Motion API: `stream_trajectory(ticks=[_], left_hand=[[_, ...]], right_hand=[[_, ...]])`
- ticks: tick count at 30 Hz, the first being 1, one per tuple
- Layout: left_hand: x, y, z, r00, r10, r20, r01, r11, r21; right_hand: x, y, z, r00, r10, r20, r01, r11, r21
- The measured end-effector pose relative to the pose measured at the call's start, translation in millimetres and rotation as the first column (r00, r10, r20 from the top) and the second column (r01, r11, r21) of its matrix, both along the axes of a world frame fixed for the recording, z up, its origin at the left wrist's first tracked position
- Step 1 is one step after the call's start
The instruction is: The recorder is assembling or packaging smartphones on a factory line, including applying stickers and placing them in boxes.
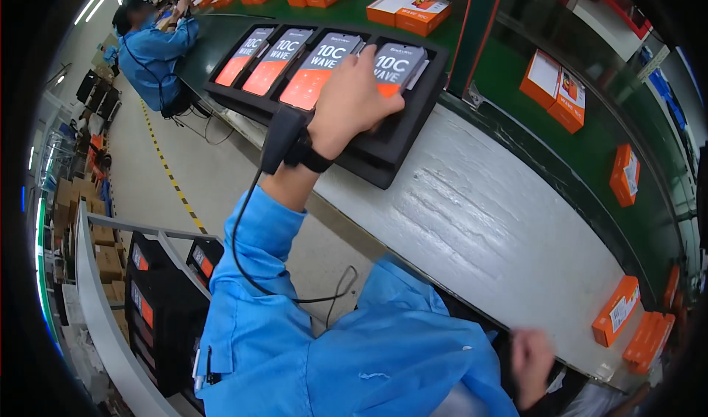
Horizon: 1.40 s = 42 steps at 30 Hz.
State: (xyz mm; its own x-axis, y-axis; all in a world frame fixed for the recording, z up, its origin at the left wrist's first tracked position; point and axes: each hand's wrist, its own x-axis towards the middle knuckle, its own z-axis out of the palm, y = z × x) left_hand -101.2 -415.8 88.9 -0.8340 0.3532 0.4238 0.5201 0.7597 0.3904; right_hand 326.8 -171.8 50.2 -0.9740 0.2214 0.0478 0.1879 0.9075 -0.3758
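Observation:
My left hand (352,103) reaches over a black foam tray (369,159) and grips the rightmost smartphone (397,61), fingers along its left side and thumb near its lower edge. Several more smartphones lie in a row in the tray's slots, among them the one (321,70) just left of my hand. They have grey and orange fronts. A black strap with a boxy black piece and a cable (234,233) sits on my left wrist. My right hand (532,362) is low at the bench's near edge, smeared by motion, its fingers unclear.
Orange and white boxes (409,10) stand along the green conveyor (509,122) beyond the white bench (472,218). More orange boxes (616,311) are at the right end. A green post (476,33) rises behind the tray. A grey rack (110,306) holds black trays at left. A co-worker (156,56) sits far left.

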Motion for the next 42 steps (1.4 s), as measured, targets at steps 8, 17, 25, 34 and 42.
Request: stream_trajectory(ticks=[8,17,25,34,42], left_hand=[[12.5,-1.8,-4.8,0.995,0.099,-0.029,-0.103,0.973,-0.208],[-5.8,-44.8,16.1,0.95,-0.1,0.296,0.026,0.969,0.246],[-0.9,-79.7,14.5,0.942,-0.226,0.246,-0.061,0.609,0.791],[38.1,-1.1,93.2,0.905,-0.422,0.056,0.232,0.6,0.766],[-22.5,289.2,43.2,0.946,-0.315,0.079,0.307,0.946,0.103]], right_hand=[[-389.5,-17.7,76.9,0.805,0.234,-0.545,-0.402,0.891,-0.211],[-457.6,-52.8,55.3,0.869,0.292,-0.399,-0.325,0.946,-0.016],[-473.9,-135.0,45.6,0.992,0.13,0.008,-0.117,0.863,0.491],[-445.1,-70.5,36.5,0.861,0.027,-0.508,-0.311,0.817,-0.485],[-302.3,212.9,-55.3,0.296,-0.832,-0.469,-0.003,0.49,-0.872]])
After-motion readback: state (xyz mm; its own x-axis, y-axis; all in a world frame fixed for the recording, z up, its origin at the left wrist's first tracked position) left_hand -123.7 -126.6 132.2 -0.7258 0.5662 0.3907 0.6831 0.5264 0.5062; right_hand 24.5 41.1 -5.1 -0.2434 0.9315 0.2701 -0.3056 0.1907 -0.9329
